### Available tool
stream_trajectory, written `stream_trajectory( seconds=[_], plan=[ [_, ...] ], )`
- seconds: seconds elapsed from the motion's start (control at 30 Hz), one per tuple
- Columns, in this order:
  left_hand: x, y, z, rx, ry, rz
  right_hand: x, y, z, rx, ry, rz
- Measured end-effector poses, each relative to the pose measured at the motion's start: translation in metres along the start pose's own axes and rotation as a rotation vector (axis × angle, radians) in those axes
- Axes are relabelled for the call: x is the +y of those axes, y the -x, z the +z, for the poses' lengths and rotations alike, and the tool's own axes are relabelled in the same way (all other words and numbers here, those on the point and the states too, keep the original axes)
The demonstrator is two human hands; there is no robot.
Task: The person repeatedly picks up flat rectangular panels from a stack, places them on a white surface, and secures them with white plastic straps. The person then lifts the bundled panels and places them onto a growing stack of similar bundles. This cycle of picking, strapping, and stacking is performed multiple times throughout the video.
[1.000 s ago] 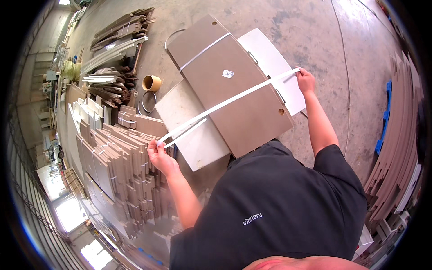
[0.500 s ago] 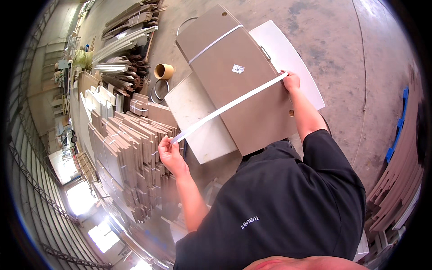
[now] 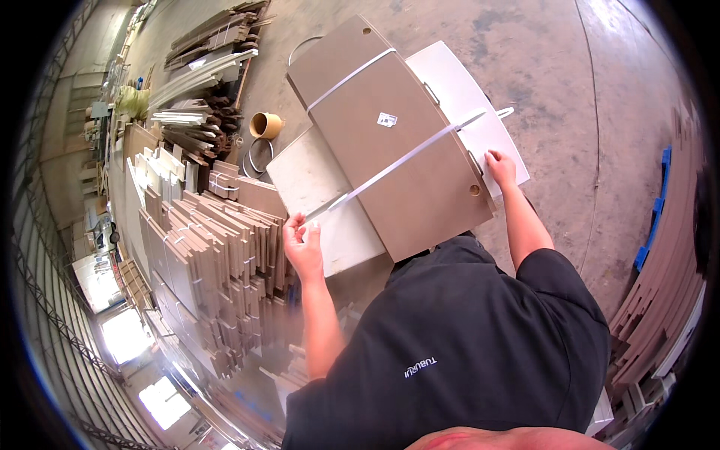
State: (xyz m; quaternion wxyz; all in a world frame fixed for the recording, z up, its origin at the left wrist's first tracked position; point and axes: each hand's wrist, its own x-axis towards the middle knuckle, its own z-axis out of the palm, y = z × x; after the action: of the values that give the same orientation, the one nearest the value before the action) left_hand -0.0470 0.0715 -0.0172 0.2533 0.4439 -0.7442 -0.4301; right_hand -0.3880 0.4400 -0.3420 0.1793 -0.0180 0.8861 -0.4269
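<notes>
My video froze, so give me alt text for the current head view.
A brown board, crossed by two white straps, lies between a person's left hand, near the lower strap's left end, and right hand, near the board's right edge. Pale panels show on either side; stacked boards stand left.
</notes>
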Motion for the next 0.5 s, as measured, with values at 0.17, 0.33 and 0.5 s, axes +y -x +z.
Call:
stream_trajectory(
  seconds=[0.17, 0.33, 0.5],
  plan=[
    [-0.018, 0.023, 0.033, -0.199, 0.003, -0.043, 0.011, 0.078, -0.021, -0.136, 0.099, 0.045],
    [-0.048, 0.067, 0.061, -0.364, -0.04, -0.12, -0.022, 0.114, -0.031, -0.126, 0.308, 0.003],
    [-0.048, 0.108, 0.069, -0.49, -0.12, -0.11, -0.054, 0.107, -0.034, -0.189, 0.549, -0.072]
  ],
)
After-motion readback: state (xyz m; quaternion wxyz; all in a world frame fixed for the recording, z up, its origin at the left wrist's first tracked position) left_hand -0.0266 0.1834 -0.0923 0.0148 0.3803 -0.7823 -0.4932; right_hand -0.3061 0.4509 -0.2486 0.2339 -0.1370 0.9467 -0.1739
